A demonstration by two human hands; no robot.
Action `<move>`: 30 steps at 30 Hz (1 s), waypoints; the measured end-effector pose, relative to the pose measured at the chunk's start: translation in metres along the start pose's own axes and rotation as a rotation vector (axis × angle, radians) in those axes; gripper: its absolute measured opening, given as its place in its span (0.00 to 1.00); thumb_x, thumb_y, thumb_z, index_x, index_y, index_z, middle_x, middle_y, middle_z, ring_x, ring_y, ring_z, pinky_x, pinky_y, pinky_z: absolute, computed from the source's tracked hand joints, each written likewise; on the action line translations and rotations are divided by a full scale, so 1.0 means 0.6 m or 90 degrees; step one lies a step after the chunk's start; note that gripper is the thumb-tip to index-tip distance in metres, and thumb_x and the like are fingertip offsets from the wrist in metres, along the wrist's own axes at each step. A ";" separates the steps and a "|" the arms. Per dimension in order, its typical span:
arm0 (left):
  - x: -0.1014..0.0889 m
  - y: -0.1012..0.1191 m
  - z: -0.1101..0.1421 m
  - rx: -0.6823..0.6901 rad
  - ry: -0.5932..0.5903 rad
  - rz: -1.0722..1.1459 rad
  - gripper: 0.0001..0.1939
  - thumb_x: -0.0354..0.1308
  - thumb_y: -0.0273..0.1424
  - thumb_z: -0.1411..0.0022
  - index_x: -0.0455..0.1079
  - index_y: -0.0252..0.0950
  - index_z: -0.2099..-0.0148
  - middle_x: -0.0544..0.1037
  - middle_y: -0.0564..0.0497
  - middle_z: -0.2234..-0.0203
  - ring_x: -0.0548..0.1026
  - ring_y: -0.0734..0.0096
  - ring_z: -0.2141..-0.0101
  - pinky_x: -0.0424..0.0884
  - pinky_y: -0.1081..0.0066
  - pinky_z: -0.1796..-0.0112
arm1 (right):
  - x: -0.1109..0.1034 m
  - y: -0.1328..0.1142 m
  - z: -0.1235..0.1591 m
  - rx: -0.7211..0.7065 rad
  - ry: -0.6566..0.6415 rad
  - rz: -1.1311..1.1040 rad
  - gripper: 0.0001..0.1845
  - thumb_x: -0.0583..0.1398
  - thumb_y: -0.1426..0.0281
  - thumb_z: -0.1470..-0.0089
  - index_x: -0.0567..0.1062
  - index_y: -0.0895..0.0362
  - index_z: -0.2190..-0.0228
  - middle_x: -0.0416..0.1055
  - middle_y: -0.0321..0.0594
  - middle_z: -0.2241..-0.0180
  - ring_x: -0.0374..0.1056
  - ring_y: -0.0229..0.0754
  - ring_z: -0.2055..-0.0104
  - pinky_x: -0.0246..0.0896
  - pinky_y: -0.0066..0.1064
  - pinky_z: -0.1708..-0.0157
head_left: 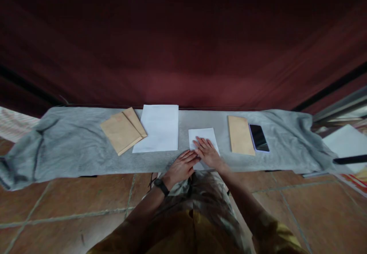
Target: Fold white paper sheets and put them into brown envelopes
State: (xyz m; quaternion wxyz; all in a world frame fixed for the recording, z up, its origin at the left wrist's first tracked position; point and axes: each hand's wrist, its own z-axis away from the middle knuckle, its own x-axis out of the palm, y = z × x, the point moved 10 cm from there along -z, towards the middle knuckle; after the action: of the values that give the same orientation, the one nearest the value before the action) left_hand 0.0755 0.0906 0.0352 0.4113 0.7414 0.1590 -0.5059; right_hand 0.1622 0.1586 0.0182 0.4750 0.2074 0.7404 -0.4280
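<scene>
Head view: a person's right hand [208,152], fingers slightly spread, lies flat on white paper [203,132] between paper sheets [160,128] and a brown envelope [240,135]; the left hand's [181,167] fingers stretch closer together alongside; even pressure, edges kept square, should serve best

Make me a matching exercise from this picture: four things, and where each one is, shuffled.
1. Phone
2. Wristwatch
3. Small white paper
4. Grey cloth

A. Directly beneath the right hand
B. Spread beneath the phone
C. Around the wrist of the left hand
D. Close on the right of the single brown paper piece

Pairs: 1-D, 2-C, 3-A, 4-B
</scene>
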 end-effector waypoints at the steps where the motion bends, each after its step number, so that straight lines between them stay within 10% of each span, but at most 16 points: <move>1: -0.001 0.003 0.002 0.004 -0.003 -0.002 0.28 0.54 0.23 0.39 0.67 0.44 0.38 0.69 0.50 0.37 0.62 0.66 0.35 0.52 0.57 0.33 | 0.007 0.001 -0.010 -0.004 0.001 0.021 0.25 0.49 0.63 0.32 0.62 0.48 0.36 0.53 0.39 0.31 0.48 0.49 0.29 0.42 0.53 0.31; 13: -0.003 0.004 0.006 0.019 -0.010 -0.020 0.26 0.54 0.24 0.37 0.67 0.43 0.37 0.66 0.50 0.35 0.60 0.66 0.34 0.54 0.56 0.33 | -0.009 0.047 -0.090 0.106 0.113 0.041 0.28 0.48 0.61 0.32 0.61 0.56 0.35 0.55 0.48 0.32 0.48 0.54 0.30 0.42 0.57 0.33; 30: -0.027 -0.017 -0.027 -0.024 0.055 0.090 0.25 0.48 0.21 0.37 0.69 0.39 0.40 0.73 0.48 0.40 0.66 0.66 0.38 0.61 0.55 0.36 | -0.024 -0.057 0.159 -0.045 0.002 0.109 0.34 0.55 0.65 0.35 0.52 0.53 0.32 0.50 0.48 0.30 0.51 0.52 0.30 0.51 0.53 0.33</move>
State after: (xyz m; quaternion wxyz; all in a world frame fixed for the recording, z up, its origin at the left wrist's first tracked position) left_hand 0.0716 0.1121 0.0476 0.4529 0.7638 0.1333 -0.4402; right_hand 0.1946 0.0623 0.0283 0.5160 0.2533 0.7353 -0.3590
